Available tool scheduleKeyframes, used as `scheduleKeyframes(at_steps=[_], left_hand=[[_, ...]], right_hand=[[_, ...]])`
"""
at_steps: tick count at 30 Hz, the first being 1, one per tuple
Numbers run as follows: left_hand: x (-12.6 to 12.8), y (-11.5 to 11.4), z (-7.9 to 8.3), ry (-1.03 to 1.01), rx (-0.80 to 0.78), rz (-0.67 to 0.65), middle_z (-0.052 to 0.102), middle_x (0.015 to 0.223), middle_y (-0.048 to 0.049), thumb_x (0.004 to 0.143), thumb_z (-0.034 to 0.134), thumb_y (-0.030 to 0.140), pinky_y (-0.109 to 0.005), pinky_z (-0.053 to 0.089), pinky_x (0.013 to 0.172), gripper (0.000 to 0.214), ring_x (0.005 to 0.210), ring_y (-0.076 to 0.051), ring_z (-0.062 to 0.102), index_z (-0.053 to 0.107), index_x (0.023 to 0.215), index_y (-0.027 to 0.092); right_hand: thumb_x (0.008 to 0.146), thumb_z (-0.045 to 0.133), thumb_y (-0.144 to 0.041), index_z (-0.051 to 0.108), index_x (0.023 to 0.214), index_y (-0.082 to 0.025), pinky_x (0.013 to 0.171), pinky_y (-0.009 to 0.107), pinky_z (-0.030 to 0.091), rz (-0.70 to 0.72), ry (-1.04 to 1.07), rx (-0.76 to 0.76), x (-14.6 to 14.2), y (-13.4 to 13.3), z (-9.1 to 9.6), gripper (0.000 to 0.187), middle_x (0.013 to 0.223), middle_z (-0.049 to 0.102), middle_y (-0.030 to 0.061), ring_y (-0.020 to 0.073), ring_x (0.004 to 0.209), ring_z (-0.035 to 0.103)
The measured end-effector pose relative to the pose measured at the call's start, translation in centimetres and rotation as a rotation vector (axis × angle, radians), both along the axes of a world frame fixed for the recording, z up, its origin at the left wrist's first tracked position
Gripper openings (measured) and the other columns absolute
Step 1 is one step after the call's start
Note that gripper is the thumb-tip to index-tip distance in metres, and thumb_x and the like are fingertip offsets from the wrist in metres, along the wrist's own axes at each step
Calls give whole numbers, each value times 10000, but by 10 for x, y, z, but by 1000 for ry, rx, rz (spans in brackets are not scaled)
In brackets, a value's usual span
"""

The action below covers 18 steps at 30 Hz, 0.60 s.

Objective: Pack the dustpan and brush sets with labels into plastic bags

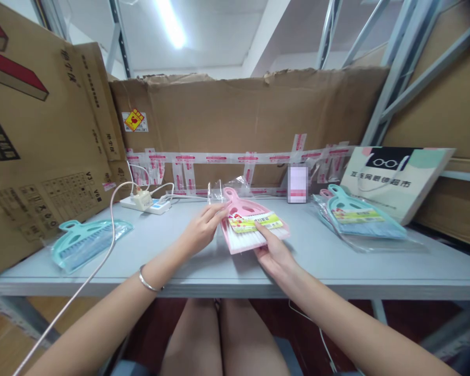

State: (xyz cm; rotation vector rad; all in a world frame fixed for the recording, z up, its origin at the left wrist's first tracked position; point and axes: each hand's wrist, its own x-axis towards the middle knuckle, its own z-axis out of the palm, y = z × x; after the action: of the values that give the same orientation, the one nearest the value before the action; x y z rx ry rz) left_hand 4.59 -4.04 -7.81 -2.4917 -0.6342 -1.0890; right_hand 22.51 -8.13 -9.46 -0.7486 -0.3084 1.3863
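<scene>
A pink mini dustpan and brush set [247,222] with a yellow-green label lies tilted at the middle of the grey table [203,266]. My right hand [272,253] grips its lower right edge, thumb on top. My left hand [204,227] pinches its left side near the handle, fingers closed on it. A clear plastic bag [223,189] sticks up behind the set's handle.
A teal dustpan set [86,241] in plastic lies at the left. Several bagged teal and pink sets [356,215] are stacked at the right beside a printed bag [395,177]. A power strip [145,202] with a white cable sits at the back. Cardboard walls surround the table.
</scene>
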Motion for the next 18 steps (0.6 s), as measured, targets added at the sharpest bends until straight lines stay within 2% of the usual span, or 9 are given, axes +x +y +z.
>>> scheduleKeyframes(at_steps=[3,7,9,11,13,15,16,18], left_hand=[[0,-5,2,-6,41,-13,544,1255,-131,875,360,43,-409,458,971,455,1186,-212,483,452,1289,206],[-4,-10,3,36,101,-45,512,1293,-125,862,350,6,-412,475,950,507,1209,-214,468,417,1310,233],[-7,-15,3,52,68,-93,495,1306,-134,863,364,15,-399,471,957,516,1222,-211,462,376,1336,223],[-10,-22,4,16,-12,-164,485,1310,-145,857,448,72,-397,439,994,523,1237,-216,453,339,1351,207],[-12,-25,7,-195,-73,-185,469,1319,-143,823,562,161,-417,378,1046,542,1264,-234,422,357,1323,207],[-13,-24,11,-623,-199,-77,426,1349,-131,787,632,262,-424,339,1066,553,1293,-248,379,384,1280,221],[-12,-23,13,-861,-344,6,412,1354,-126,781,640,317,-415,359,1047,541,1286,-248,387,399,1257,224],[-7,-19,15,-1219,-839,125,438,1308,-138,786,614,428,-380,463,926,522,1178,-241,496,423,1218,206]], right_hand=[[736,638,-90,602,1033,-246,734,242,587,-50,2,17,-8,-1,0,338,929,728,0,163,918,678],[700,674,-104,611,1047,-215,733,256,584,-99,15,47,-14,-4,3,370,979,719,18,174,937,671],[694,689,-115,611,1057,-202,732,255,581,-128,36,58,-14,-5,4,382,994,716,23,172,946,668],[707,684,-118,619,1038,-198,723,236,577,-146,71,43,-14,-5,4,347,987,717,19,158,933,670],[727,666,-111,625,1023,-200,707,213,572,-147,109,22,-13,-5,3,312,961,722,11,140,904,676],[738,654,-103,625,1027,-204,687,194,569,-136,133,12,-14,-4,1,307,931,727,6,127,872,682],[741,652,-104,624,1031,-205,680,191,568,-128,138,12,-14,-4,0,309,920,729,5,125,862,683],[741,655,-110,622,1036,-205,683,193,569,-115,145,25,-16,-4,-1,312,912,730,5,126,859,684]])
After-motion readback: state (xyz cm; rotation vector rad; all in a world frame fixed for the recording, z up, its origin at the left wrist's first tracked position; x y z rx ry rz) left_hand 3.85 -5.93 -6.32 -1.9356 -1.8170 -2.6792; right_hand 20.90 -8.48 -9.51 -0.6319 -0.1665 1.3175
